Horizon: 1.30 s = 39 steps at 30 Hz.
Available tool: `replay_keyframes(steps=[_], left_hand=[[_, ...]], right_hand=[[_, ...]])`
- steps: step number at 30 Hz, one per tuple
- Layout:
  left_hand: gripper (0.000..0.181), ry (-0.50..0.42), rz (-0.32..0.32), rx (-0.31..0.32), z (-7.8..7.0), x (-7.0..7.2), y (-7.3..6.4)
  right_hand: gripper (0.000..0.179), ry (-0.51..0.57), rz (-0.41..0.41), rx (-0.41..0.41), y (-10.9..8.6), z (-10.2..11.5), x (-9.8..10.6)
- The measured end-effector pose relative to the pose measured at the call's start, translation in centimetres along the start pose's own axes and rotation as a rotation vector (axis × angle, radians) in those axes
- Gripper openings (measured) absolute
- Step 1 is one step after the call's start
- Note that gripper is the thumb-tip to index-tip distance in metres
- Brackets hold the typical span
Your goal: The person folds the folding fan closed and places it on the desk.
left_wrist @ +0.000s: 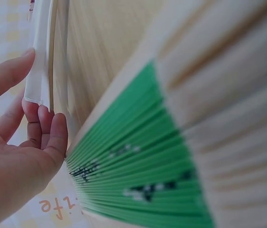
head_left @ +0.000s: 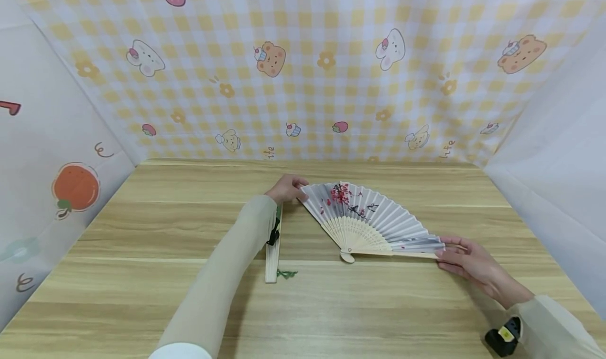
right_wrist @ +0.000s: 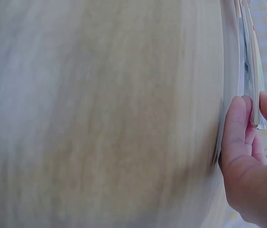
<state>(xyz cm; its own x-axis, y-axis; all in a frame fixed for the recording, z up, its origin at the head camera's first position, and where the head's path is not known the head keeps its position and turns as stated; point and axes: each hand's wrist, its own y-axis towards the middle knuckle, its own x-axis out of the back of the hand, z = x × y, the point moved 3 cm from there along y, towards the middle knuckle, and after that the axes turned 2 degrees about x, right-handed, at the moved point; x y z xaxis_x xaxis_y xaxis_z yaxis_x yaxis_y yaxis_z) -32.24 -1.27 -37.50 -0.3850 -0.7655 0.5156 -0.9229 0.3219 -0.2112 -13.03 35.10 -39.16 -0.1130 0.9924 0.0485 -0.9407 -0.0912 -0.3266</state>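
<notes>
A white folding fan (head_left: 374,206) is spread out on the table, painted with red blossoms and dark birds. My left hand (head_left: 286,188) pinches the outer end of its left rib. In the left wrist view, thumb and fingers stand on either side of the fan's pale edge (left_wrist: 41,52). At the right end, my right hand (head_left: 478,272) grips the other outer rib, the thumb on one face and fingers on the other in the right wrist view. A second, green folding fan (left_wrist: 138,156) lies narrow under my left forearm, partly hidden by it.
A green tassel (head_left: 286,274) lies beside the lower end of the green fan. The wooden table (head_left: 360,311) ends at a checked cloth backdrop (head_left: 307,106). White cloth walls (head_left: 554,111) flank both sides.
</notes>
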Motion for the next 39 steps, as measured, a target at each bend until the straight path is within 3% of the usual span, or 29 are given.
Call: replay_keyframes(steps=[8, 27, 39], left_hand=[[0.035, 0.023, 0.002, 0.002, -0.2, 0.0, -0.3], [0.043, -0.097, 0.011, 0.033, -0.6, 0.0, -0.4], [0.039, -0.159, 0.029, 0.039, -0.4, 0.1, -1.3]], right_hand=[[0.068, 0.023, 0.000, 0.009, -0.3, 0.0, 0.2], [0.061, 0.093, -0.030, 0.030, -0.8, 0.0, 0.0], [0.062, 0.143, -0.035, 0.056, -0.9, -0.2, 0.0]])
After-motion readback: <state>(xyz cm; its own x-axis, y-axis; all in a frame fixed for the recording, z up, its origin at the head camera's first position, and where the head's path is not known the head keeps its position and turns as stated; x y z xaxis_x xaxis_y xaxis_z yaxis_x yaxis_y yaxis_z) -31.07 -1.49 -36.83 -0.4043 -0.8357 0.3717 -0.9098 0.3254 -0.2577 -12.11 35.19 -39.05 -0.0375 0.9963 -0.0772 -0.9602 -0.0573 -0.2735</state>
